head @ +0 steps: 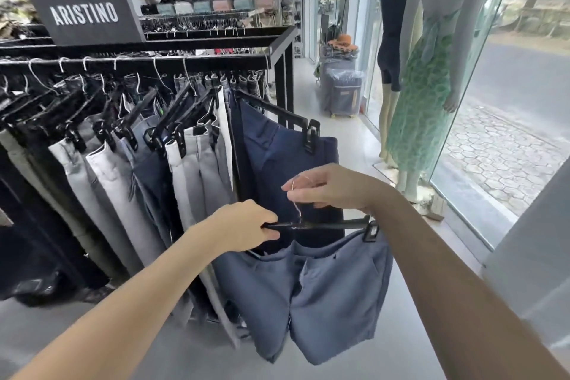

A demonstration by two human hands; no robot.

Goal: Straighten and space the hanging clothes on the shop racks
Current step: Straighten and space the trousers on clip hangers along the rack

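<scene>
Two bare arms reach forward. Left hand pinches one black clip hanger; right hand holds its wire hook. One pair of blue-grey shorts hangs off it, beside the black rack.

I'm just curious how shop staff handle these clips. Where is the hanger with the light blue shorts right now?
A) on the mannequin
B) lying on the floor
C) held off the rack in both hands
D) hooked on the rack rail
C: the left hand grips one end of the black clip hanger and the right hand pinches its wire hook, so the light blue shorts hang clear of the rack rail.
</scene>
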